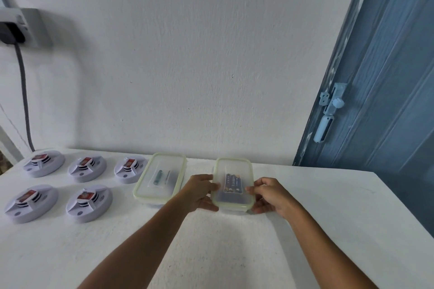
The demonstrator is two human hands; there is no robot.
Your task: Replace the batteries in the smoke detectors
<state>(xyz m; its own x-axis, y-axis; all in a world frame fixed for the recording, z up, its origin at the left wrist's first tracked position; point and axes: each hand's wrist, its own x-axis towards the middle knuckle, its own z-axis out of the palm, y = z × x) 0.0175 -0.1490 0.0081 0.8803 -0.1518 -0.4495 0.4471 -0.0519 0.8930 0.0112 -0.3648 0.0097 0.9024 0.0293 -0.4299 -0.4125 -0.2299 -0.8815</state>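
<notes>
1. Here, at the far left of the white table [305, 195], we have five smoke detectors lying in two rows, three behind [87, 169] and two in front [89, 203], each with a red-labelled part showing on top. None is being touched.
2. Next comes the left container [159, 177], lid on, with a couple of loose batteries dimly visible through it. It sits just beside the detectors and apart from our hands.
3. Our left hand [199, 192] grips the left edge of the right container [232, 185], thumb on the lid rim and fingers curled under the side.
4. Inside that container we see a pack of dark batteries [233, 183] through the cloudy lid, which looks seated all round.
5. Our right hand [270, 195] grips the opposite edge in the same manner, fingertips on the rim.
6. We judge the step in hand to be opening this container. To do it well, we should hold the base down against the table with one hand and lift one corner of the lid with the other, peeling evenly so the batteries do not jump out.
</notes>
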